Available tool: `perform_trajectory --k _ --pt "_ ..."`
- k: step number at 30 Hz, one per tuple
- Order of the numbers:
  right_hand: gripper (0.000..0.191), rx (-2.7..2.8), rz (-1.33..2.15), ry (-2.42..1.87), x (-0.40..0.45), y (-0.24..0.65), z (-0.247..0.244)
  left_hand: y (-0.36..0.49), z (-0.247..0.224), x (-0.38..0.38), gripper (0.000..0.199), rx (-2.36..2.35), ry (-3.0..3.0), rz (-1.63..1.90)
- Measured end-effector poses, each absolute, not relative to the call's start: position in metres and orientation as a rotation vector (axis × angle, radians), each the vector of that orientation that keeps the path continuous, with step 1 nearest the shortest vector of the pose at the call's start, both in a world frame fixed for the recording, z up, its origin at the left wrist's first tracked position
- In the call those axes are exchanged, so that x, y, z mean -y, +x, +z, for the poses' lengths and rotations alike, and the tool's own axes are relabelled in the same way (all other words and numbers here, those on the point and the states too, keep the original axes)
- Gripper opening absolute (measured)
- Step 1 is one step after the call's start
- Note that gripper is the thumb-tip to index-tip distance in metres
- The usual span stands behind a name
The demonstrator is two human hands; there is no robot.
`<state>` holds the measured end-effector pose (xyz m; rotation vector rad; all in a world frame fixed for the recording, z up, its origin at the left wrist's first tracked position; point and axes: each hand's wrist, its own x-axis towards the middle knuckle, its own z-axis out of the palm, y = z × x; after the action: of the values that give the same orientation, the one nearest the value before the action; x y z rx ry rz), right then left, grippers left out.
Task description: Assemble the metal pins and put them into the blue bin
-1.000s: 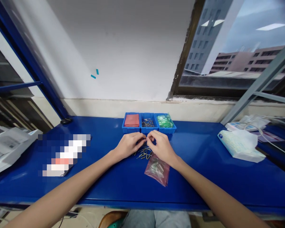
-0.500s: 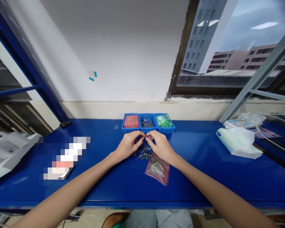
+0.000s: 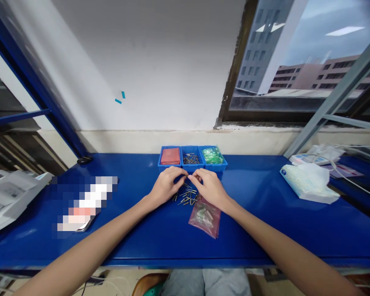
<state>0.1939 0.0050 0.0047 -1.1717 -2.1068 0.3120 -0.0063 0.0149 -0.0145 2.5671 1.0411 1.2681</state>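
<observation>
In the head view my left hand (image 3: 167, 184) and my right hand (image 3: 210, 186) meet above the desk, thumbs and forefingers pinched closed with their tips touching. Whatever lies between these fingertips is too small and covered to make out. Below them, thin metal pins (image 3: 188, 197) with brass-coloured parts lie in a loose pile. A pinkish clear plastic bag (image 3: 205, 220) holding several small pale pieces lies flat beside the pile, near my right wrist. Just beyond my fingers stands a blue bin (image 3: 191, 165) of similar small metal pieces.
Flanking that bin are a blue bin with reddish sheets (image 3: 169, 156) and another with green-and-clear plastic packets (image 3: 212, 156). A tissue pack (image 3: 308, 185) lies at the right on the blue desk (image 3: 135, 246). White boxes (image 3: 12, 193) and a blurred-out item (image 3: 86, 203) are at the left.
My fingertips have drawn together slightly. A short thin dark piece that showed between them is hidden now. The pile, bag and bins look the same.
</observation>
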Motion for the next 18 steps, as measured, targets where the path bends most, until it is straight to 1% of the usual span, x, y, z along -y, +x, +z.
perform_trajectory --k 4,7,12,18 --pt "0.015 2.114 0.376 -1.081 -0.007 0.1931 0.0039 -0.0053 -0.009 -0.0128 0.012 -1.02 2.525 1.307" --pt "0.015 2.095 0.44 -1.019 -0.0081 0.1917 0.0043 -0.0054 -0.0076 -0.0126 0.012 -1.054 2.52 1.319" --pt "0.016 2.078 0.449 -1.022 -0.0078 0.1908 0.0058 -0.0044 -0.0099 -0.0148 0.009 -1.073 2.479 1.312" --pt "0.009 2.077 0.478 -1.034 -0.0073 0.1915 0.0043 -0.0017 -0.0097 -0.0135 0.007 -1.05 2.351 1.321"
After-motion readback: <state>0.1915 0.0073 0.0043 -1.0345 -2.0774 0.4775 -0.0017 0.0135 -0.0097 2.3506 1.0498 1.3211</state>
